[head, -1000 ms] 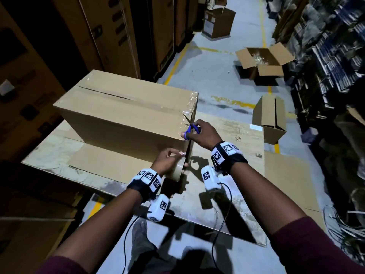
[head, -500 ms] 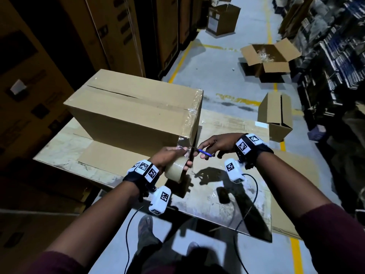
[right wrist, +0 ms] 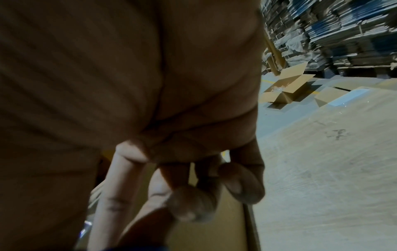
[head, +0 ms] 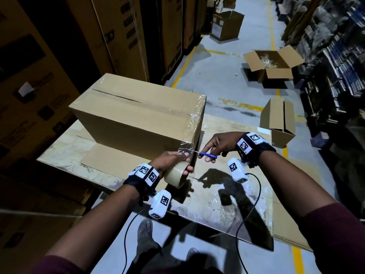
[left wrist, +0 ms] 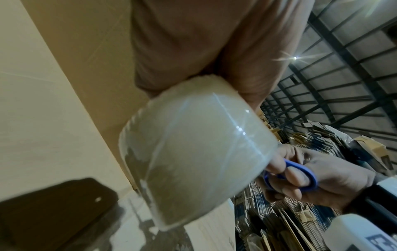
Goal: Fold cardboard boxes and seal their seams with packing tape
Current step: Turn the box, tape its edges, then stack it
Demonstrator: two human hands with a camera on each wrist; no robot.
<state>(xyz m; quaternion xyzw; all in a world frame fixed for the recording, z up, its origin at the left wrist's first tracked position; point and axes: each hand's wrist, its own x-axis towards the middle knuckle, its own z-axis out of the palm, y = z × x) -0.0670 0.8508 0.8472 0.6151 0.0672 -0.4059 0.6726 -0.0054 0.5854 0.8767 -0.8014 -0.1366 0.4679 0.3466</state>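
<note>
A large closed cardboard box point(head: 138, 119) stands on the worktable point(head: 227, 204), with clear tape over its right end and a top seam partly untaped. My left hand point(head: 171, 161) grips a roll of packing tape point(head: 175, 175) point(left wrist: 193, 161) just off the box's near right corner; a strip of tape point(head: 185, 150) runs from the roll to that corner. My right hand point(head: 219, 145) point(left wrist: 311, 178) holds blue-handled scissors point(head: 207, 154) point(left wrist: 300, 176), blades pointing left at the strip. In the right wrist view my curled fingers point(right wrist: 193, 203) hide the scissors.
A flat cardboard sheet point(head: 110, 161) lies under the box on the table. On the floor beyond are an open box point(head: 272, 64), a box on its side point(head: 278, 121) and a box point(head: 225, 24) farther back. Tall cartons stand at left, stacked flat cartons at right.
My right hand came down from the box's upper right corner with the scissors to the strip by the lower corner. The left hand drew the roll slightly away from the box.
</note>
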